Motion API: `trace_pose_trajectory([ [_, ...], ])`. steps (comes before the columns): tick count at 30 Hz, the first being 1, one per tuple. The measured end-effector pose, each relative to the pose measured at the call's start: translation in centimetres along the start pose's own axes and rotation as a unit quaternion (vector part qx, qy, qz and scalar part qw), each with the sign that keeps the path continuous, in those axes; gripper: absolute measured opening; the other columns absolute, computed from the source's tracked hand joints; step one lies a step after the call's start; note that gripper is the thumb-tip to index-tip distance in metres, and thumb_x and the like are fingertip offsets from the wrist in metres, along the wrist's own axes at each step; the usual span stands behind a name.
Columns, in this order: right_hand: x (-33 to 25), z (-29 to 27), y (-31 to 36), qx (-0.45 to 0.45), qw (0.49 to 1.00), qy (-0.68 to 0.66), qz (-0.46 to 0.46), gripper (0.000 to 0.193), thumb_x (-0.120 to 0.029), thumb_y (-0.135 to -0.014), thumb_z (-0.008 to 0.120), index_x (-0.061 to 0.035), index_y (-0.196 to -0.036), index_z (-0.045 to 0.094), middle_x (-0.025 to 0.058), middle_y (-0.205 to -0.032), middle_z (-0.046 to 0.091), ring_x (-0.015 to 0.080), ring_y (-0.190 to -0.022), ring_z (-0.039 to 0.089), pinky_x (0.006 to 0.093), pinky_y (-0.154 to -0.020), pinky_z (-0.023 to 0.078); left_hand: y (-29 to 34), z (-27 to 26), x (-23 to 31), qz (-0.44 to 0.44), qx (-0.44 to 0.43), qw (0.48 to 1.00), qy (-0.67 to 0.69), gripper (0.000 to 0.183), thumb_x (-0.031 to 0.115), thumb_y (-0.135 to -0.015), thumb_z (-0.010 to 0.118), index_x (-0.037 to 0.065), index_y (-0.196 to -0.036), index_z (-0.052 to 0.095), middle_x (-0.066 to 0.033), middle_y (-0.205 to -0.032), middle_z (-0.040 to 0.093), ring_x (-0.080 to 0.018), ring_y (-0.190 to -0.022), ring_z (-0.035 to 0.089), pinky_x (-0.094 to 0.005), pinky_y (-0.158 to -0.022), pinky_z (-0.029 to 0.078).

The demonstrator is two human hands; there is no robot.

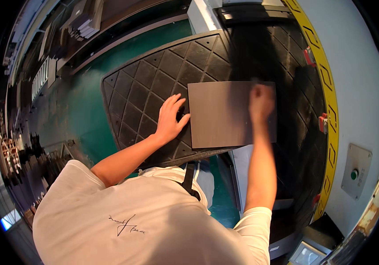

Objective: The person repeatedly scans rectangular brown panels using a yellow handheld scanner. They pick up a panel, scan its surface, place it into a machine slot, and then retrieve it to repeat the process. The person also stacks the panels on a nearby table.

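the left hand (pixel 170 118) is unclenched, its fingers loosely spread and pointing up and away from the person, with the thumb tip right at the left edge of a flat, brown-grey rectangular panel (pixel 220 115); whether the thumb actually touches that edge i cannot tell. the right hand (pixel 261 102) is blurred over the right-hand part of the panel, its fingers curled in, and i cannot tell whether it grips anything or presses on the surface. the panel lies in front of the person, over the black diamond-patterned mat (pixel 125 95), with its near edge close to the mat's near rim. its long axis runs left to right across the person's front, nearly level, while the short edges run away from the body; the near long edge climbs slightly toward the right. its plain face is turned up, and the right hand's side of it is in shadow. as for writing, dark script is printed on the white t-shirt (pixel 154 198). on the right, a metal plate (pixel 357 154) bears a green push button (pixel 354 175) with small marks beside it, too small to read, and a yellow strip (pixel 329 95) carries black outlined shapes along its length.
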State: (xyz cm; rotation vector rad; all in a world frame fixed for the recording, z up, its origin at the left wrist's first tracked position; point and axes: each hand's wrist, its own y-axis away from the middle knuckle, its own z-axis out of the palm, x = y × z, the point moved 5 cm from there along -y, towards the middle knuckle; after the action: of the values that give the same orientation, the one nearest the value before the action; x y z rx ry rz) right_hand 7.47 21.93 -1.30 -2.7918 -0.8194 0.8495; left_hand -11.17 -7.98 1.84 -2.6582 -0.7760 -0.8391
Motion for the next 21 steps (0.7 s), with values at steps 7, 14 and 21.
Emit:
trace_pose_trajectory([
  [7, 6.7, -2.0, -4.6, -0.004, 0.989, 0.069, 0.128, 0.020, -0.026, -0.099, 0.069, -0.0084, -0.106, 0.078, 0.0137, -0.104, 0.070, 0.0356, -0.099, 0.068, 0.0462, -0.085, 0.055, 5.7, -0.3, -0.8, 0.035, -0.108, 0.993, -0.015, 0.069, 0.045, -0.090, 0.077, 0.006, -0.143, 0.057, -0.0203, -0.159, 0.045, -0.0396, -0.153, 0.033, -0.0625, -0.125, 0.017],
  [14, -14.2, 6.7, 3.5, -0.075, 0.986, -0.133, -0.063, 0.012, -0.018, -0.093, 0.075, -0.0079, -0.099, 0.078, 0.0110, -0.091, 0.064, 0.0316, -0.094, 0.064, 0.0426, -0.082, 0.052, 3.9, -1.6, -3.1, 0.018, 0.027, 0.997, 0.070, 0.042, 0.022, -0.089, 0.075, 0.005, -0.127, 0.068, -0.0169, -0.143, 0.061, -0.0363, -0.138, 0.053, -0.0527, -0.117, 0.036],
  [21, -18.6, 3.5, 9.3, -0.255, 0.912, -0.165, -0.276, 0.007, -0.005, -0.085, 0.076, -0.0059, -0.091, 0.072, 0.0124, -0.085, 0.054, 0.0346, -0.083, 0.057, 0.0459, -0.071, 0.049, -7.4, -3.3, -6.0, 0.022, 0.133, 0.990, 0.034, 0.055, 0.040, -0.092, 0.075, 0.005, -0.133, 0.064, -0.0156, -0.141, 0.062, -0.0371, -0.133, 0.055, -0.0488, -0.113, 0.039],
])
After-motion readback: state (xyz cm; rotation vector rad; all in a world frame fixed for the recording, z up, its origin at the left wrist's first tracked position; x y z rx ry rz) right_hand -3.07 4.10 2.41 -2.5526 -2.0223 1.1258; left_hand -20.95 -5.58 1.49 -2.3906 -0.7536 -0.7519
